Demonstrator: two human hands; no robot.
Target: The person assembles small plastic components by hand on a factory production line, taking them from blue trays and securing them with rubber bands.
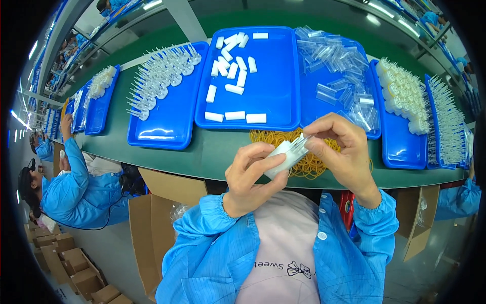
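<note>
Over the table's near edge, both hands are together on a small white plastic piece (284,161). My left hand (248,177) is closed around its lower left part, thumb and fingers pressing its sides. My right hand (344,152) pinches the upper right end between thumb and fingertips, where thin pale strips or edges show; I cannot make out exactly what they are. Just beyond and partly behind the hands lies a heap of yellow rubber bands (314,167). A blue tray (273,86) farther off carries several loose white plastic blocks (234,88).
Right of centre, a blue tray holds clear plastic pieces (336,55); white parts (405,96) stand in trays beyond. To the left, a tray bears stalked white parts (162,76). Open cardboard boxes (149,223) flank me below the green table (223,157). A co-worker (81,187) sits at left.
</note>
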